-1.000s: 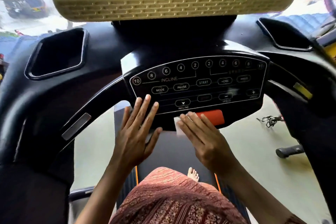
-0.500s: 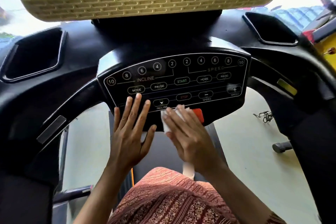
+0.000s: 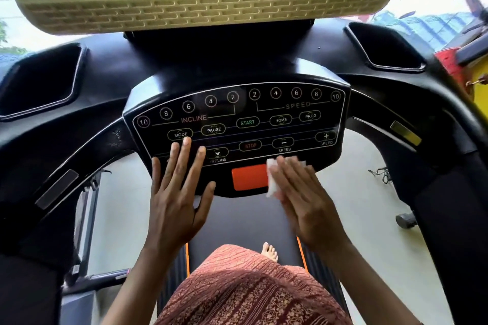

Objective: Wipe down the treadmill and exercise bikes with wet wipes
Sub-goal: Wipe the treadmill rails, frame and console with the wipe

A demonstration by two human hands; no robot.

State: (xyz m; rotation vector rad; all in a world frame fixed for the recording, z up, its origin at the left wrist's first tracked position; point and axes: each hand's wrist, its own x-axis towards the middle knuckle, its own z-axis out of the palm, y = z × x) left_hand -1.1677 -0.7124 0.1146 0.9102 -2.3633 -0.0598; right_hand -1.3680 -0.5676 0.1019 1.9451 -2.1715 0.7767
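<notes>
Treadmill console [image 3: 264, 126], frame centre: left hand [image 3: 179, 200] flat, fingers spread, on its lower-left corner; orange pad [image 3: 248, 179] midway; wet wipe [image 3: 272, 182], long axis upright, pressed beneath straight fingers of right hand [image 3: 306, 200], most of console lying above and left of wipe.

Left hand [image 3: 177, 200] flat, fingers spread straight, right hand [image 3: 306, 200] flat, fingers together, slightly blurred, both forearms extended forward

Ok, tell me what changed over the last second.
The right hand slid the wet wipe rightward, from the left end of the orange pad to its right end. The left hand stayed flat on the lower left of the control panel.
</notes>
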